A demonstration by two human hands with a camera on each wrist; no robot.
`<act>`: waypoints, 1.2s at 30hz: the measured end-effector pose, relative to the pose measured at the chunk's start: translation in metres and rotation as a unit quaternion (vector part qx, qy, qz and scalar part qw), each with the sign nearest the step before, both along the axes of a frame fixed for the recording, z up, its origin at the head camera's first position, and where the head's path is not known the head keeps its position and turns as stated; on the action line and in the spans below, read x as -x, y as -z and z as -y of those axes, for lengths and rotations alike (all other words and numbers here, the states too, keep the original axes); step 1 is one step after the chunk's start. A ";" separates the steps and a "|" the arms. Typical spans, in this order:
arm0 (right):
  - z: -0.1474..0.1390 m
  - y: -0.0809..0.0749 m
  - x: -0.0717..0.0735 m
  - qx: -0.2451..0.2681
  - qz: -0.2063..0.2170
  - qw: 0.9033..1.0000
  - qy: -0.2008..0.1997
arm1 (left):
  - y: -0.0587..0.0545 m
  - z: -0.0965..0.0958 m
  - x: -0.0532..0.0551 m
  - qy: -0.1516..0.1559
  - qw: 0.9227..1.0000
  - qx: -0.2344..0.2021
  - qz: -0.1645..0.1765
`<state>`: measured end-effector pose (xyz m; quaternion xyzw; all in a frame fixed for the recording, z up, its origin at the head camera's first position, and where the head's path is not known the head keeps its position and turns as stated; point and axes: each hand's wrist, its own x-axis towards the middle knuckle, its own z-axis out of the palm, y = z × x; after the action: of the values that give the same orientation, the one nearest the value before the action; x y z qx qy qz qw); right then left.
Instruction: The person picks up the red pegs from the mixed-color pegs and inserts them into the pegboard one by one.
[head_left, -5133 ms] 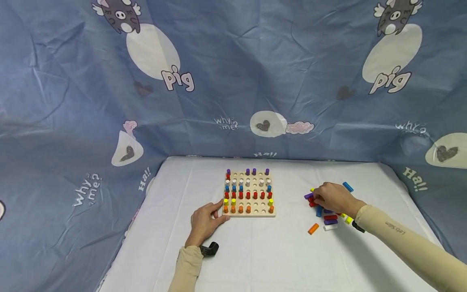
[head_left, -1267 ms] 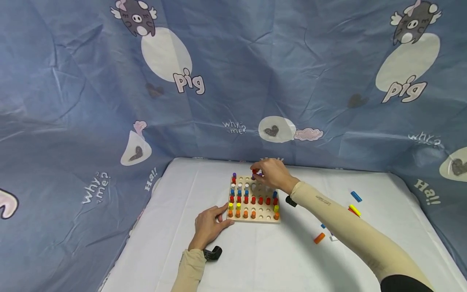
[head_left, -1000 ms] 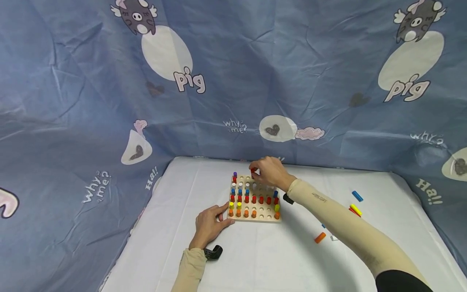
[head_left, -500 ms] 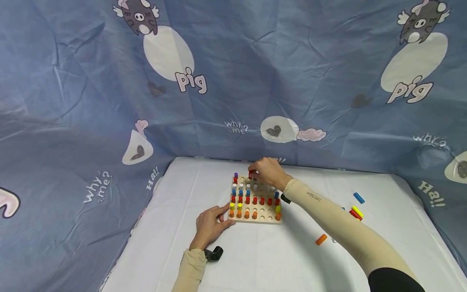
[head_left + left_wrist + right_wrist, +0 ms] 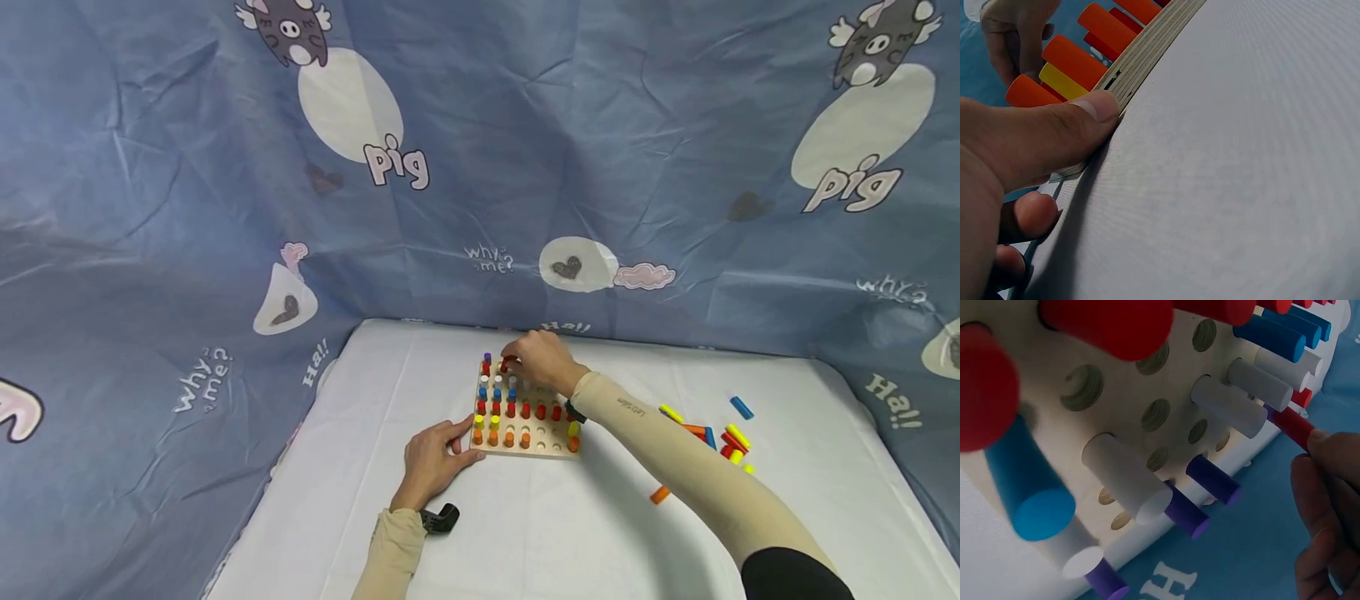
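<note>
A wooden pegboard (image 5: 532, 432) lies on the table, with coloured pegs standing upright in rows. My left hand (image 5: 430, 462) grips its front left corner; in the left wrist view the thumb (image 5: 1066, 128) presses against the board's edge beside the orange pegs (image 5: 1075, 62). My right hand (image 5: 542, 360) is over the back of the board and pinches a red peg (image 5: 1295, 427) between thumb and fingers. That peg's lower end is close to the back rows, near another red peg (image 5: 1302, 398) standing behind the white pegs (image 5: 1260, 384). Purple pegs (image 5: 1213, 479) stand along the back edge.
Loose pegs lie on the white table (image 5: 600, 533) to the right, among them a blue peg (image 5: 742, 407), a yellow peg (image 5: 738, 436) and an orange peg (image 5: 660, 495). My right forearm (image 5: 675, 450) passes over part of them. A blue printed cloth (image 5: 450, 208) hangs behind.
My right hand was among the loose pegs and came to the board with a red peg. Over the last second it moved left along the back rows. My left hand stayed at the corner.
</note>
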<state>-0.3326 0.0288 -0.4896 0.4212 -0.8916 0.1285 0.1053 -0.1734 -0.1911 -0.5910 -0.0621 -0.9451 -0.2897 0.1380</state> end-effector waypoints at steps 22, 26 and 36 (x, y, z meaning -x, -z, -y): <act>0.009 0.015 0.010 0.002 0.041 0.999 0.004 | 0.001 0.000 0.000 0.003 1.000 0.001 -0.007; 0.009 0.015 0.011 -0.009 0.043 0.999 0.000 | 0.000 0.000 0.000 0.005 1.000 0.004 -0.003; 0.007 0.013 0.013 -0.003 0.059 0.998 0.013 | 0.000 0.000 -0.001 0.007 1.000 -0.001 -0.006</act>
<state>-0.3460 0.0215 -0.5024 0.4018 -0.9019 0.1497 0.0526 -0.1728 -0.1911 -0.5907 -0.0705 -0.9434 -0.2915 0.1417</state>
